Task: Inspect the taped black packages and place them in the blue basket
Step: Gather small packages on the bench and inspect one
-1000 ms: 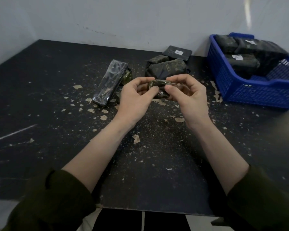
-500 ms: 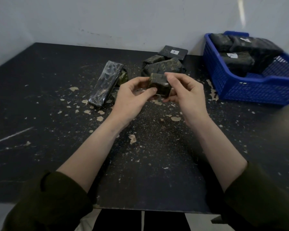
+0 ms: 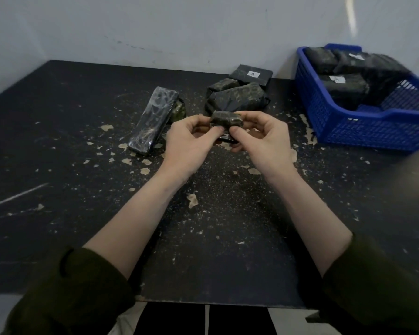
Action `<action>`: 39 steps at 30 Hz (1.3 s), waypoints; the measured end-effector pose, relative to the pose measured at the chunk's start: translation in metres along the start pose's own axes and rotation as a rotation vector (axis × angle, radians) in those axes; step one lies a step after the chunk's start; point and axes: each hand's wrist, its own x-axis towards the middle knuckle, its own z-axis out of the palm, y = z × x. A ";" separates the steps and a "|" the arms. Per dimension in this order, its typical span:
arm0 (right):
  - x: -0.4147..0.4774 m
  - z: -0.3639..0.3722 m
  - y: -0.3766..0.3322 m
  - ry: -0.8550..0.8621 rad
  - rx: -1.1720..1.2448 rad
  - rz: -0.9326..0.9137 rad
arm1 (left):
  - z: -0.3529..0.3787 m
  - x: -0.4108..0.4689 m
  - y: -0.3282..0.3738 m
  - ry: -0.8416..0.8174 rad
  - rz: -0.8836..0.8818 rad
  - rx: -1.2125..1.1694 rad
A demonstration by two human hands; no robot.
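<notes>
Left hand (image 3: 191, 139) and right hand (image 3: 264, 139) pinch a small black package (image 3: 226, 118).

pretty beat-up black table (image 3: 58, 165), paint flaking off everywhere, pushed right against a plain grey-white wall (image 3: 155, 27).

We are seeing bare table (image 3: 300, 201) lying open between our right hand (image 3: 264, 141) and the blue basket (image 3: 363, 134). Stacked packages (image 3: 344, 88) are filling its far left part. A loose pile (image 3: 237, 99) is blocking the way just behind our hands.
</notes>
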 end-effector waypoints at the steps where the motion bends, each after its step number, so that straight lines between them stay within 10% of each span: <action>1: 0.000 0.000 0.000 -0.004 -0.002 -0.005 | 0.000 0.000 0.000 0.009 0.001 0.003; 15: 0.002 -0.011 -0.001 -0.083 0.022 -0.178 | -0.003 -0.002 0.005 -0.251 -0.045 -0.192; 39: 0.001 -0.022 -0.016 0.059 0.026 0.002 | 0.023 -0.005 0.022 0.014 -0.038 -0.162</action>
